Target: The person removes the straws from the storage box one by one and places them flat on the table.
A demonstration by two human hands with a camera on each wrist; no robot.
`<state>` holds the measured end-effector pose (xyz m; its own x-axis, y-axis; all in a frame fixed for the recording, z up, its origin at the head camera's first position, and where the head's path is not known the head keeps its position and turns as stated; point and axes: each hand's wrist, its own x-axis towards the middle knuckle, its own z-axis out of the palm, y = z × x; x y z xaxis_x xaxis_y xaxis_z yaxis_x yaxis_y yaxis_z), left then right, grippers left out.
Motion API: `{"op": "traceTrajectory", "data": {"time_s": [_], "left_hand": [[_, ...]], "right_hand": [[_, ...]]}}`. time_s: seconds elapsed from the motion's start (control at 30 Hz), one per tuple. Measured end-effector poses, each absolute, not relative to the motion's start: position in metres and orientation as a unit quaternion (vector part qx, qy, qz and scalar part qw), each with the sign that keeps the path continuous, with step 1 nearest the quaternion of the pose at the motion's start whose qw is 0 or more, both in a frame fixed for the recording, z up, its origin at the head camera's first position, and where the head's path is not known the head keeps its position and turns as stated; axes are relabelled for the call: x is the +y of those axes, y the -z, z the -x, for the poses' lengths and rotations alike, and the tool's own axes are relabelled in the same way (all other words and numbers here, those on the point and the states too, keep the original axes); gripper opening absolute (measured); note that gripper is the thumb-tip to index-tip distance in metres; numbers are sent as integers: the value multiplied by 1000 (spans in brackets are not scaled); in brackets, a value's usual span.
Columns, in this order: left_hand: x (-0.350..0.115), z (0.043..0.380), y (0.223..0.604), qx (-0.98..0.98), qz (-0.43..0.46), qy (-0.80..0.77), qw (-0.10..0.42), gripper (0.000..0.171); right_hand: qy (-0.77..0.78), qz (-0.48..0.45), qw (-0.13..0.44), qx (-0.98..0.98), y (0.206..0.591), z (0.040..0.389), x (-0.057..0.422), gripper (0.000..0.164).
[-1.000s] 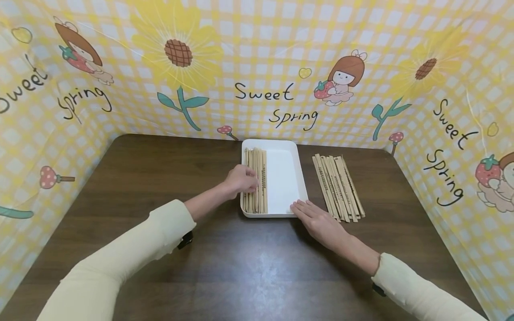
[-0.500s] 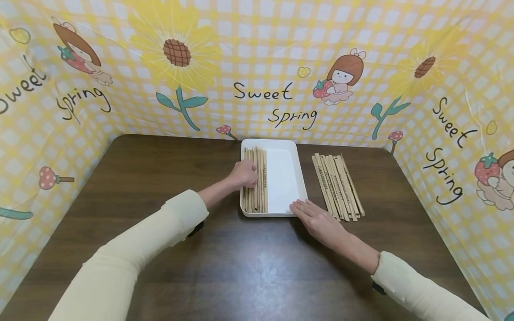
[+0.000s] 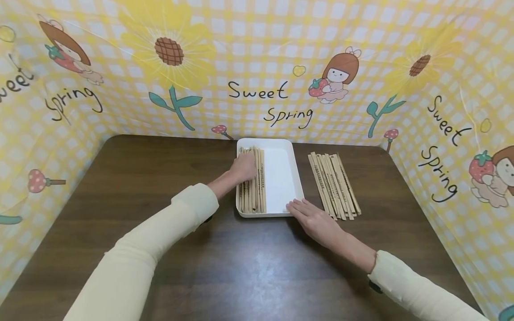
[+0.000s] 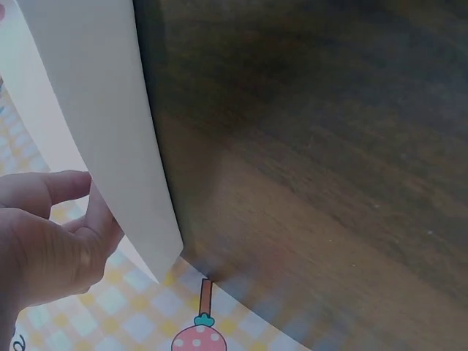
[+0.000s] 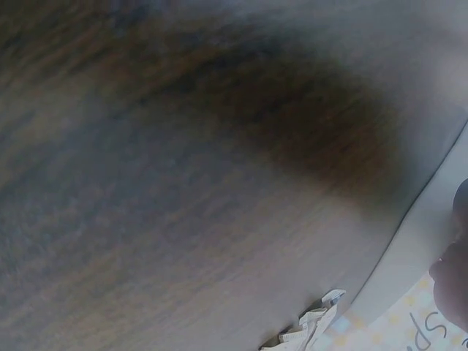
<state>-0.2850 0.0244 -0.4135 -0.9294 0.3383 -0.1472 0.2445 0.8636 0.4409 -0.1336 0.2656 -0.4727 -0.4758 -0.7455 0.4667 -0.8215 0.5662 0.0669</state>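
A white rectangular tray [image 3: 281,178] holds a row of thin paper-wrapped sticks [image 3: 257,196] along its left side, with dark print on some wrappers. Over the upper part of that row lies my left hand [image 3: 243,167], its fingers curled down; in the left wrist view the tray wall [image 4: 110,131] hides its fingertips, so whether they pinch a stick is unclear. My right hand [image 3: 317,220] rests on the tray's near right corner with its fingers fairly straight. The right wrist view shows part of this hand [image 5: 453,278] at the tray's side.
Right of the tray, a second group of paper-wrapped sticks [image 3: 334,187] lies slightly fanned on the dark wooden table [image 3: 180,267]. Behind the table and along both sides hangs a yellow checked cloth [image 3: 257,49], close to the tray's far end.
My left hand has moved forward along the row of sticks, towards the tray's far end, and its fingers look more curled. My right hand stays at the tray corner.
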Motion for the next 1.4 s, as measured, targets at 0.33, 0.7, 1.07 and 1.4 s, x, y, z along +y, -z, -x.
{"op": "traceTrajectory", "data": {"time_s": [0.33, 0.7, 1.07, 1.4], "left_hand": [[30, 295, 421, 963, -152, -197, 104, 34], [39, 298, 425, 964, -136, -199, 112, 34], [46, 300, 428, 965, -138, -182, 129, 24], [43, 301, 423, 958, -145, -221, 114, 38]], "right_hand": [[-79, -455, 220, -859, 473, 134, 265, 46], [-75, -450, 219, -862, 473, 134, 266, 46], [-73, -451, 216, -863, 473, 133, 264, 44], [-67, -444, 209, -869, 469, 133, 264, 44]]}}
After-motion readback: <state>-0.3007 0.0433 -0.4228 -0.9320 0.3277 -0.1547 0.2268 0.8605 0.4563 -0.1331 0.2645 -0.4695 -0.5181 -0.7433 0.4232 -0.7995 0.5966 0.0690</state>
